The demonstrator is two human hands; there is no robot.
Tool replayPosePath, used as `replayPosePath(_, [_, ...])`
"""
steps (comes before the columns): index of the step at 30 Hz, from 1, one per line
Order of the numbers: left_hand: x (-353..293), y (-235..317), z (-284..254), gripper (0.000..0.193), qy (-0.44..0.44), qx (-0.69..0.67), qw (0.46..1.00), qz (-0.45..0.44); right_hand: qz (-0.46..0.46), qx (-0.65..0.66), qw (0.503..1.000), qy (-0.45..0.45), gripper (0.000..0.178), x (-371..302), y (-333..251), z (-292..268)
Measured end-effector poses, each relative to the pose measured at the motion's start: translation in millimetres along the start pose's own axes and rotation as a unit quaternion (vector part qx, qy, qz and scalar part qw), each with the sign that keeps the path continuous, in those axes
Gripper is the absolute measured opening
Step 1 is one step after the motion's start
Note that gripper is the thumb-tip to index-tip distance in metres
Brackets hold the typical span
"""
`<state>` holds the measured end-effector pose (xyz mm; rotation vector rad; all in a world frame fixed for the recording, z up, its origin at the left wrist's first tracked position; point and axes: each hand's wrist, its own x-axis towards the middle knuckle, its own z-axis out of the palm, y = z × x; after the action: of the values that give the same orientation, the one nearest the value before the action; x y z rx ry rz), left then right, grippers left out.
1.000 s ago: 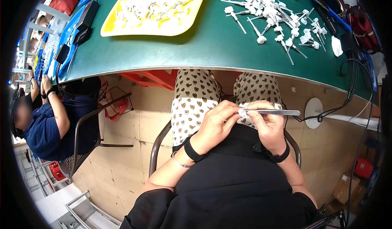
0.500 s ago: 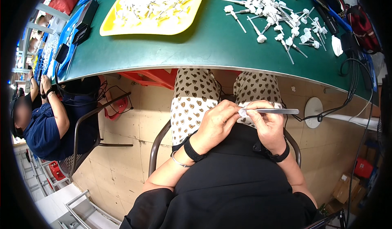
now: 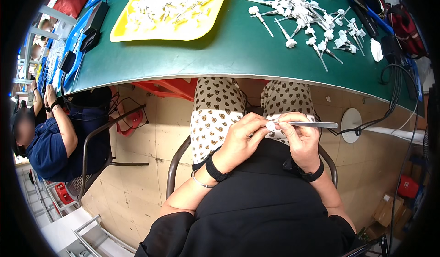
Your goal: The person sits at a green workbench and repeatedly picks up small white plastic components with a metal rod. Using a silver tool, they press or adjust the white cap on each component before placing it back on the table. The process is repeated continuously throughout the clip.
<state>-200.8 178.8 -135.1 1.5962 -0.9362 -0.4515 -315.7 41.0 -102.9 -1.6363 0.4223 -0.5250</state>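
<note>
Grip of my left hand [image 3: 242,136] pinches a small, round, white plastic piece [image 3: 270,126] over the heart-patterned lap [image 3: 211,128], while my right hand [image 3: 303,141] grasps a slim silver metal tool [image 3: 321,124]. Farther off, I see a green bench [image 3: 160,60] bearing a yellow plastic tray [image 3: 197,34] of small pieces [image 3: 169,5], left of loose white, thin-stemmed fittings [image 3: 300,11].

1. Silvery tweezers [image 3: 316,124] here, and a small white piece [image 3: 270,126].
2. Deep green tabletop [image 3: 183,62]; bright yellow tray [image 3: 120,33].
3. Pile of white fittings [image 3: 300,10] over there.
4. Off-white trousers [image 3: 211,133], dotted with brown hearts.
5. Plain black top [image 3: 261,202]; co-worker's shirt [image 3: 52,135], navy.
</note>
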Motion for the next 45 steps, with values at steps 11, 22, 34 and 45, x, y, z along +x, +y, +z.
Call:
replayPosePath(11, [-1.2,-2.1,1.0,0.016,-0.001,0.0,1.0,0.019,-0.088,-0.092,0.991,-0.048,0.006,5.2,0.0,-3.3])
replayPosePath(22, [-0.9,-4.4,0.0,0.014,-0.008,-0.018,1.0,-0.009,0.017,0.043,0.999,-0.001,0.009,-1.1,2.0,-3.5])
replayPosePath(34, [-0.1,-2.8,-0.4,0.016,-0.003,0.006,1.0,0.006,-0.047,-0.049,0.997,-0.024,0.008,3.1,-4.7,0.4])
replayPosePath(45, [0.3,-0.6,-0.9,0.015,-0.008,0.013,1.0,-0.008,-0.032,-0.048,0.998,-0.021,0.008,3.6,-1.3,0.9])
